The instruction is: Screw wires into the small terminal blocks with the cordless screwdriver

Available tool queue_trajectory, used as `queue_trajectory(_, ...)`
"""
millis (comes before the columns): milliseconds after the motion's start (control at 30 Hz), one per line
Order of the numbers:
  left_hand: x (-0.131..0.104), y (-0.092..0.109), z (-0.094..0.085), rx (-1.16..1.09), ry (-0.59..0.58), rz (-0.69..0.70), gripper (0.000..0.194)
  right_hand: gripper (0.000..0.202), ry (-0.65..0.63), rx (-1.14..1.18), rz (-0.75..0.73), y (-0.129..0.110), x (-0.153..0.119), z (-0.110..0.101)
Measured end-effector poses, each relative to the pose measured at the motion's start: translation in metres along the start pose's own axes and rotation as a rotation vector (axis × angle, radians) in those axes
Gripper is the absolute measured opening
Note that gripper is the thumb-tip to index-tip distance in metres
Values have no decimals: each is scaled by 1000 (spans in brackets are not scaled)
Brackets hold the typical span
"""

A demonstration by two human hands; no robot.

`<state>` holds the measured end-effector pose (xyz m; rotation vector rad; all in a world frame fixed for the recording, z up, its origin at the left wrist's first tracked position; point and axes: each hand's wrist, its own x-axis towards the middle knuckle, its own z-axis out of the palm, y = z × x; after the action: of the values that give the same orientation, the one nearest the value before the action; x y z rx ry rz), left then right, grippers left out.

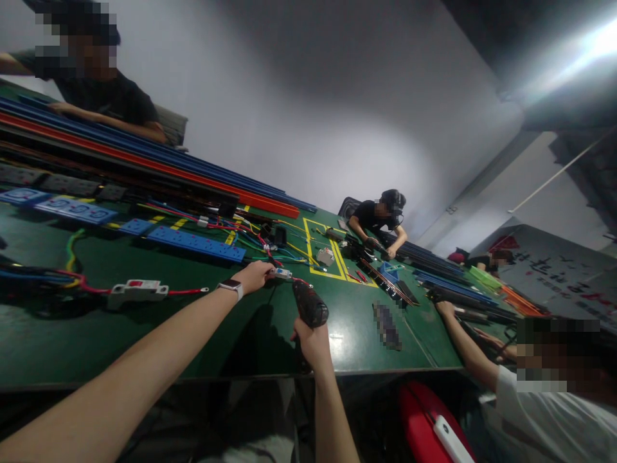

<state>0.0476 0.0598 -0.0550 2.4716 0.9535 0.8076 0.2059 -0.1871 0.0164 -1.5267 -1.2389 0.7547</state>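
Observation:
My left hand (256, 276), with a watch (232, 287) on its wrist, has its fingers closed on a small white circuit breaker (281, 274) with wires attached. In my right hand (314, 344) is a black and red cordless screwdriver (310, 305), gripped by its handle. Its front end points away from me, close to the right end of the breaker; whether the tip touches is hidden. A red wire end with a metal lug shows beside the tool. Left of my forearm lies another white circuit breaker (139, 294) with red wires.
Blue socket strips (195, 244) and tangled wires cover the left of the green table (351, 357). Behind them run long red and blue rails (193, 168). A third breaker (325, 256) lies inside yellow tape. Co-workers sit across and at right; a red stool (419, 418) stands below.

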Motion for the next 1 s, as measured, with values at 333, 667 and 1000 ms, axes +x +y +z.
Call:
queue_trajectory(333,1,3,-2,13,-9,-22,18,10,24,-61,-44,6,-1,-1)
queue_trajectory(667,0,3,-1,56,-2,-18,16,13,23,-25,-29,10,0,0)
queue_trajectory(1000,0,3,0,30,6,-18,15,9,18,-10,-50,12,1,-1)
